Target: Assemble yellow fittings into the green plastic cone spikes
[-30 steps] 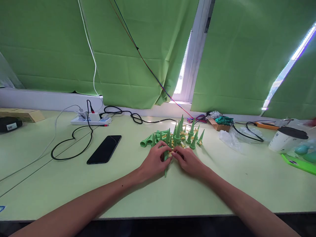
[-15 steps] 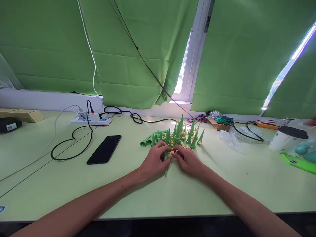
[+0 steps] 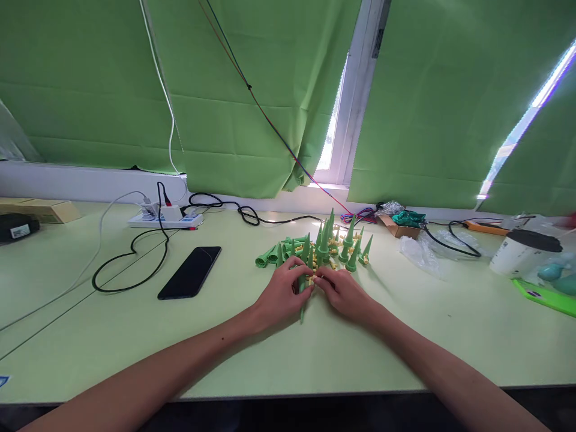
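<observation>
Pale table (image 3: 360,354); green cones (image 3: 324,243) beyond hands (image 3: 314,288)

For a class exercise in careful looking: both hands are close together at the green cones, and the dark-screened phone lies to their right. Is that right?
Not quite: the phone lies to their left, as the head view shows. The left hand and right hand are close together at the green cones.
</observation>
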Demonstrator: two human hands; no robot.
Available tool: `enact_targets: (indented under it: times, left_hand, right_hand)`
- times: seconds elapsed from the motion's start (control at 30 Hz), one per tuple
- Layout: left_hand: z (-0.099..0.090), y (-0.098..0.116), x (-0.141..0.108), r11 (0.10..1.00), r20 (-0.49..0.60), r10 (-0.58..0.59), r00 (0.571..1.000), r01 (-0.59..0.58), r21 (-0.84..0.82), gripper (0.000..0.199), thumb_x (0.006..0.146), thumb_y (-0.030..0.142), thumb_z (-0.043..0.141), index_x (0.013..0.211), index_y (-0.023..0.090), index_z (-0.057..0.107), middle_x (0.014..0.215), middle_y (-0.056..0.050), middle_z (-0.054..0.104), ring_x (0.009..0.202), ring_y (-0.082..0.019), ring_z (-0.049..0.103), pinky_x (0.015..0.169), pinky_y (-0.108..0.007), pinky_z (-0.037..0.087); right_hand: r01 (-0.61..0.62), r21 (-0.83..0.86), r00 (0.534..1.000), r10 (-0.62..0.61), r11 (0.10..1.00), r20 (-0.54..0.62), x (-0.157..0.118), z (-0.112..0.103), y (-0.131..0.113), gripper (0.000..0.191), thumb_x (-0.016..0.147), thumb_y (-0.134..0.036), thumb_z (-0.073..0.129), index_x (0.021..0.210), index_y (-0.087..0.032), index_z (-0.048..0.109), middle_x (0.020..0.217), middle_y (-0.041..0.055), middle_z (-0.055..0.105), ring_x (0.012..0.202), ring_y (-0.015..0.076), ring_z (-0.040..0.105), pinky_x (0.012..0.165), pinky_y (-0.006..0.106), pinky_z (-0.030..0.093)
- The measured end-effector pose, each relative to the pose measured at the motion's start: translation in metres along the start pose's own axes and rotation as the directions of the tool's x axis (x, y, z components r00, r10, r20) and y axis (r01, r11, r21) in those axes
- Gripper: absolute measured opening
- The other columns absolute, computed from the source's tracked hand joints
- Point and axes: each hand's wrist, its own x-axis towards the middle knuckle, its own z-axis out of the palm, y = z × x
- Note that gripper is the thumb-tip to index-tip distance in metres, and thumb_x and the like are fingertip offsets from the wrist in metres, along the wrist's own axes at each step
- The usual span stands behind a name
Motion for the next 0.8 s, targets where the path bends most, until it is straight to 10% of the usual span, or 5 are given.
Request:
enact_targets:
  times: [0.23, 0.8]
  left_hand:
    - [0.0006, -0.0013, 0.0005, 1.000, -0.024, 0.004, 1.000, -0.004, 0.006, 0.014, 0.090, 0.026, 0.060, 0.097, 0.019, 0.069, 0.105, -0.005, 0.056, 0.052, -0.004, 0.050, 0.053, -0.024, 0.050]
    - [0.0019, -0.0013, 0.0000, 1.000, 0.007, -0.013, 1.000, 0.013, 0.006, 0.014, 0.089, 0.026, 0.062, 0.099, 0.019, 0.069, 0.106, -0.004, 0.056, 0.054, -0.004, 0.051, 0.055, -0.024, 0.051]
  right_hand:
    - [-0.031, 0.058, 1.000, 0.031, 0.998, -0.001, -0.0002, 0.0002, -0.0022, 0.015, 0.101, -0.031, 0.045, 0.102, -0.021, 0.057, 0.062, -0.0036, 0.058, 0.057, 0.0151, 0.049, 0.063, 0.028, 0.038]
    - [0.014, 0.004, 1.000, -0.015, 1.000, 0.010, 0.0000, -0.0006, 0.0003, 0.028, 0.102, -0.031, 0.040, 0.077, -0.022, 0.047, 0.062, -0.0025, 0.048, 0.056, 0.0138, 0.040, 0.058, 0.028, 0.030]
